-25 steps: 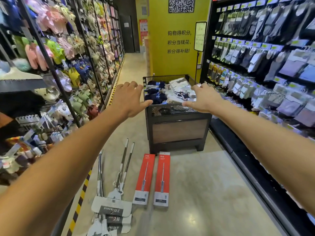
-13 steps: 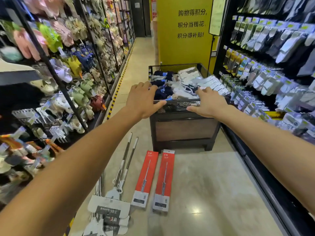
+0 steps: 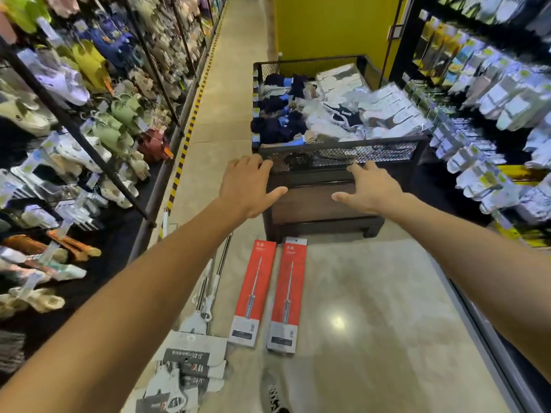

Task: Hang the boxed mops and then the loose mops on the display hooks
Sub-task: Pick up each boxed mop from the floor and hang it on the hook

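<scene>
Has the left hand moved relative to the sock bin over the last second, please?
Yes. The left hand has dropped from above the sock bin rim to its near-left corner.

**Little legible print in the aisle**

The two red boxed mops, left (image 3: 253,292) and right (image 3: 287,293), each carry two white Chinese characters near the top end, with a line of smaller print beneath; the characters are too small to make out. The card sleeves on the loose mops (image 3: 190,357) bear bold dark lettering, seen upside down and blurred, not readable. The small tags on the shelf goods at both sides are blurred too.
</scene>
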